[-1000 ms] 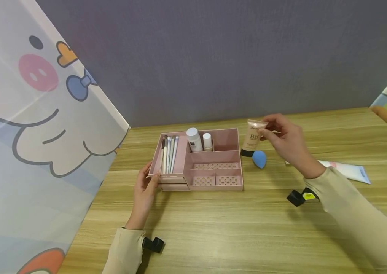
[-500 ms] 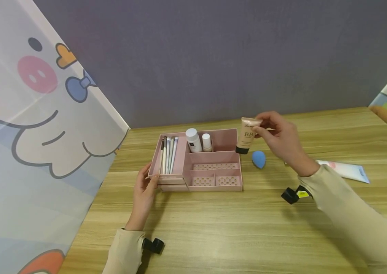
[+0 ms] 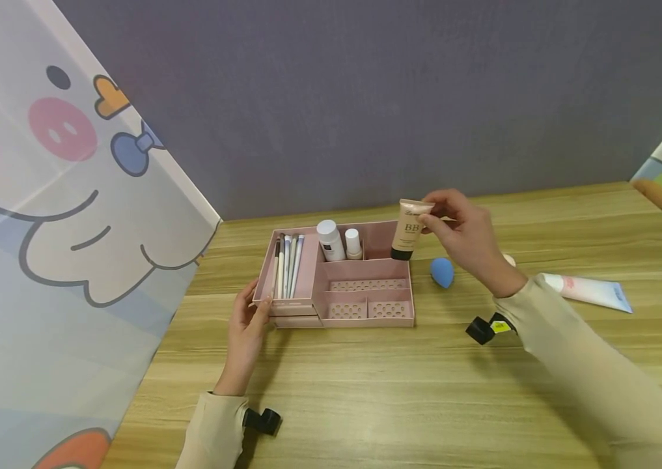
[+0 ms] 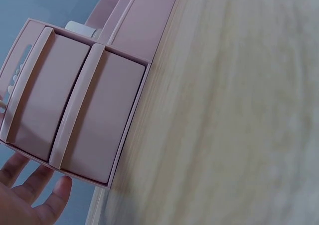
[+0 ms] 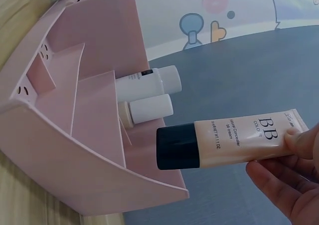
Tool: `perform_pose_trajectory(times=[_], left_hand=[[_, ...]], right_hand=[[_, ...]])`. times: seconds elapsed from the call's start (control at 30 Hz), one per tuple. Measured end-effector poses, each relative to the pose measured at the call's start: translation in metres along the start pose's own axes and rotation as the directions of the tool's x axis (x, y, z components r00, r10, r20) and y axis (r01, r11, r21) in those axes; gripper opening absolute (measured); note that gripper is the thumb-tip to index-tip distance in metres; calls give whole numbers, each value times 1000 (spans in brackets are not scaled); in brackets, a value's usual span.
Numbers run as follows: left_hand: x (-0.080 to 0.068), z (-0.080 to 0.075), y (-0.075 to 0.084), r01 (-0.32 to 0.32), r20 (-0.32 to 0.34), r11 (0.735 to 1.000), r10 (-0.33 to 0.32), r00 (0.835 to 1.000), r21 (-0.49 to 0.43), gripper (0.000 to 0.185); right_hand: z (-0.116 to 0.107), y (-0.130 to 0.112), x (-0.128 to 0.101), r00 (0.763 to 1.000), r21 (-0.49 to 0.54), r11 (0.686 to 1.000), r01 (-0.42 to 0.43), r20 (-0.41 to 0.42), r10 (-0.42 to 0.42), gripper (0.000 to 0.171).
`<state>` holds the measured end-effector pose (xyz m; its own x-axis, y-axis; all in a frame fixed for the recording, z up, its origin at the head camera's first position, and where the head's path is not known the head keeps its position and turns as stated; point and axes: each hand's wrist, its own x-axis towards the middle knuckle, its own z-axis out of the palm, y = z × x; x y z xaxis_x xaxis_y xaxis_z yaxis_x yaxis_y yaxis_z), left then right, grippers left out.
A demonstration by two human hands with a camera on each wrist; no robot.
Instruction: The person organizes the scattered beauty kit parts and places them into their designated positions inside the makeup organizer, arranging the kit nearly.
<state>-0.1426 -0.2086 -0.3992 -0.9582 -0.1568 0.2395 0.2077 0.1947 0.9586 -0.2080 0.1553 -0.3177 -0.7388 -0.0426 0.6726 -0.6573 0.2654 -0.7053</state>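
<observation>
My right hand (image 3: 464, 228) pinches a beige BB cream tube (image 3: 409, 225) near its crimped top end, black cap downward. The tube hangs over the back right compartment of a pink makeup organizer (image 3: 366, 322). In the right wrist view, the tube's black cap (image 5: 177, 146) points at that compartment, beside two white-capped bottles. My left hand (image 3: 248, 326) holds the organizer at its front left corner, with several fingers along the side wall. The left wrist view shows the fingertips (image 4: 60, 187) against that side, next to the two drawers (image 4: 99, 110).
A white bottle (image 3: 331, 241) and a smaller bottle (image 3: 353, 244) stand in the back compartment. Several brushes (image 3: 288, 267) lie in the left tray. Right of the organizer are a blue makeup sponge (image 3: 442, 272), a small pale item (image 3: 509, 260) and a white-and-blue tube (image 3: 591, 291). A grey wall (image 3: 366, 111) rises behind.
My right hand has carried the BB cream tube left, from beside the organizer to over its back right compartment. More of the pale item shows behind the wrist. The left hand stays in place.
</observation>
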Motion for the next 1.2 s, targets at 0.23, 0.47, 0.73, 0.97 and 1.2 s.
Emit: perform_pose_trajectory(times=[0.23,0.47,0.73,0.97,1.2], left_hand=[[-1,-1,-1,-1,7,1000,1,1000,10,45],[0,-1,-1,-3,7,1000,3,1000,12,45],[0,0,-1,1,4,1000,-1,1000,23,45],[0,0,0,-14,0,1000,14,1000,18,44],[-1,0,-1,-4,-4,1000,4,1000,-2,44]], right_hand=[[8,8,3,1000,6,1000,13,5,-13,20],[17,15,6,1000,5,1000,19,18,-19,18],[28,24,5,999,-30,999,32,32,-31,17],[35,25,2,999,-78,996,36,22,-34,16],[41,25,2,998,-95,995,-21,59,27,18]])
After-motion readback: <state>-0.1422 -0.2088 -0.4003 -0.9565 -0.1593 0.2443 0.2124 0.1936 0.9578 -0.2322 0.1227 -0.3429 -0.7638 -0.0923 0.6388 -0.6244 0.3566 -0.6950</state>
